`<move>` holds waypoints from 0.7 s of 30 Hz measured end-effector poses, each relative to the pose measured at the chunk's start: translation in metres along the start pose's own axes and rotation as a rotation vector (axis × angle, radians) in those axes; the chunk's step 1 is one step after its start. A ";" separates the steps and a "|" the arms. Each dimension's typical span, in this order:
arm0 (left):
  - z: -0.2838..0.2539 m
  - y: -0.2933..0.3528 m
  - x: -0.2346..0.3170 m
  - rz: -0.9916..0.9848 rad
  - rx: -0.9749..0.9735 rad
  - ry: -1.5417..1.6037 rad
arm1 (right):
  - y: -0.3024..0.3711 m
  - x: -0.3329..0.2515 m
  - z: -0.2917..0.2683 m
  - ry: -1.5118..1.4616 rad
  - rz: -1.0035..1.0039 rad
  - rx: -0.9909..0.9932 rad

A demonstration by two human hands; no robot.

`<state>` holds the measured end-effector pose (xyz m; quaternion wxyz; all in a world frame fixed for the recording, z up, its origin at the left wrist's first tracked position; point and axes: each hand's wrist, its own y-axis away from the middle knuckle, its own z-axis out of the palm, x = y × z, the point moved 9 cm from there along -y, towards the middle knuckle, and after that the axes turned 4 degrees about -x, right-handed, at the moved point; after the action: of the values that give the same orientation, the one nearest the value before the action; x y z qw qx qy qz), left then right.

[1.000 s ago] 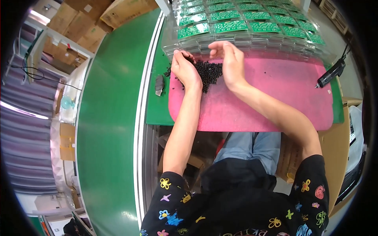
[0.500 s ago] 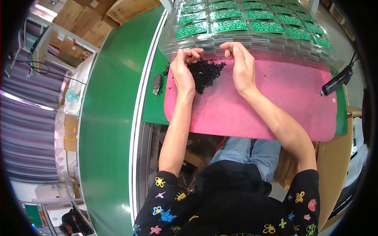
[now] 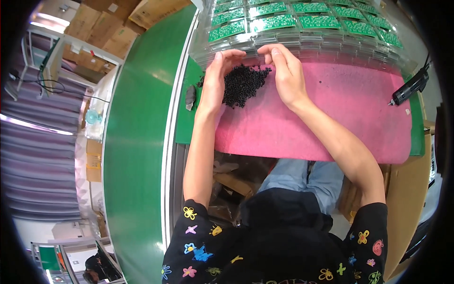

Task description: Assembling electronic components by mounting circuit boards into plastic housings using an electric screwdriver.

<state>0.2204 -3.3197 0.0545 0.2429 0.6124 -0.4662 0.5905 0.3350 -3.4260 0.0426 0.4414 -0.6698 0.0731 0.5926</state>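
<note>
A pile of small black parts (image 3: pixel 242 85) lies on the pink mat (image 3: pixel 350 113), toward its far left corner. My left hand (image 3: pixel 218 78) rests along the pile's left side, fingers stretched and curved round its far edge. On the other side my right hand (image 3: pixel 286 71) is cupped with its fingers bent toward the left hand, a small gap between the two sets of fingertips. Nothing shows in either hand. The left palm and some of the left fingers are partly hidden.
Clear plastic trays (image 3: pixel 302 40) with green circuit boards (image 3: pixel 319 22) are stacked beyond the mat. A black electric screwdriver (image 3: pixel 410 90) lies at the right. A dark wrapped lump (image 3: pixel 190 97) sits left of the mat, beside a long green conveyor belt (image 3: pixel 137 142).
Both hands have shifted slightly, the fingers curving further round the far side of the pile. The pile looks more gathered, its near tip drawn in. The whole view has tilted a little.
</note>
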 end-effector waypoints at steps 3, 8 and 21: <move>0.016 0.003 0.004 -0.011 0.018 0.084 | 0.002 0.004 -0.008 0.031 -0.011 0.005; 0.012 0.010 0.004 0.020 -0.022 -0.006 | 0.004 -0.002 -0.003 0.019 -0.007 -0.015; -0.038 0.273 0.018 0.439 0.282 0.636 | 0.006 -0.031 0.011 0.364 -0.255 -0.161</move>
<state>-0.0352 -3.4148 0.0094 0.1568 0.3127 -0.4018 0.8463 0.3144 -3.4349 0.0673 0.4373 -0.8024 0.0187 0.4057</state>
